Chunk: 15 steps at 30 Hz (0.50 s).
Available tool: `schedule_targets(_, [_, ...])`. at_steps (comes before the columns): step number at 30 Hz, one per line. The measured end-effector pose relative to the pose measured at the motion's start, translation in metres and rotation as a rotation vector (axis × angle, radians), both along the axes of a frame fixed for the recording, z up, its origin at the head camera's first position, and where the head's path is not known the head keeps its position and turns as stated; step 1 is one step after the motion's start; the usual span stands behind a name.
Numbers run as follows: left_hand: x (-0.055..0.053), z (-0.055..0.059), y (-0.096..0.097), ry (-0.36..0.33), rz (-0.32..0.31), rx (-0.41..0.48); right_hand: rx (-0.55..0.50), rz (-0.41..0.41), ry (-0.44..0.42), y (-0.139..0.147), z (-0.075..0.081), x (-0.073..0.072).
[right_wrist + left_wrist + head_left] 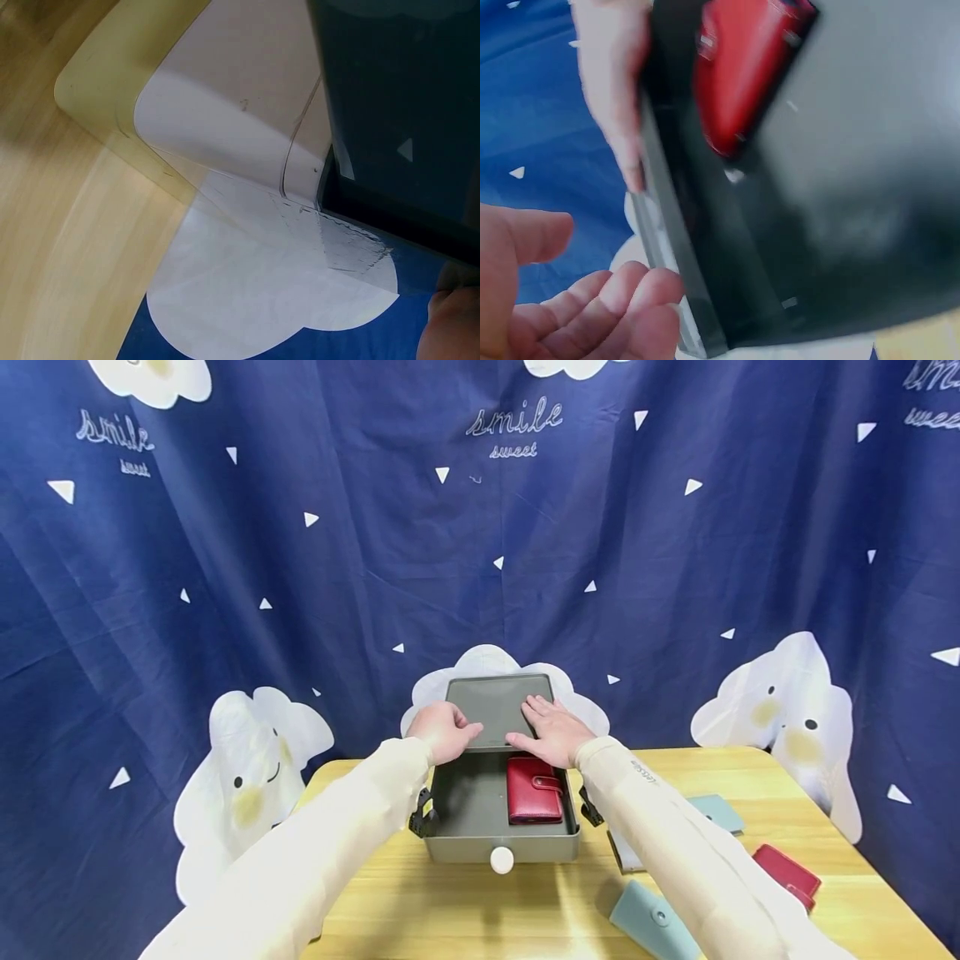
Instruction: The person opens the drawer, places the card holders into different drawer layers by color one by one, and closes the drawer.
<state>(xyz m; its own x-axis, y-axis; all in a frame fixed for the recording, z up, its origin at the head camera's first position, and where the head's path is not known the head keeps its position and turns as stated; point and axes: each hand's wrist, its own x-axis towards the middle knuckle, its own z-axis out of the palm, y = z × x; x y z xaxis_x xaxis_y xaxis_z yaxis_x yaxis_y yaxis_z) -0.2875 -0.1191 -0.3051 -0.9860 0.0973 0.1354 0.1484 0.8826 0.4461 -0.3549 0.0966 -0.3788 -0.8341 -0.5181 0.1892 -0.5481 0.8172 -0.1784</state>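
A grey box [491, 697] stands on the table with its drawer [467, 806] pulled out toward me, a round white knob [502, 860] on its front. Inside, on the right side, lies a red wallet [534, 793] with a snap strap; the left wrist view also has this wallet [742, 67], blurred. My right hand [553, 733] rests on the box top with fingers spread. Over the left front edge of the top is my left hand [444, 732], fingers loosely bent and nothing in them. Only part of the right hand [454, 322] shows in the right wrist view.
Right of the box, a light blue wallet [654, 920], a second light blue one [716, 812] and a red wallet [787, 872] lie on the wooden table [390, 893]. A whitish flat item [624, 853] is partly under my right sleeve. A blue curtain [375, 568] hangs behind.
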Motion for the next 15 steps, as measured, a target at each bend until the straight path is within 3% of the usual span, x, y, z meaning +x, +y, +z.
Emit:
schedule_targets(5, [-0.004,-0.009,-0.006,0.129,-0.002,-0.076,0.007,-0.001,0.003,0.0,0.0,-0.001])
schedule_targets(9, [-0.011,-0.015,-0.012,0.2,-0.046,-0.148,0.008,0.0,0.004,-0.001,0.0,0.0])
schedule_targets(15, [-0.03,-0.022,-0.025,0.194,-0.144,-0.291,0.001,-0.011,-0.005,-0.001,0.001,0.002])
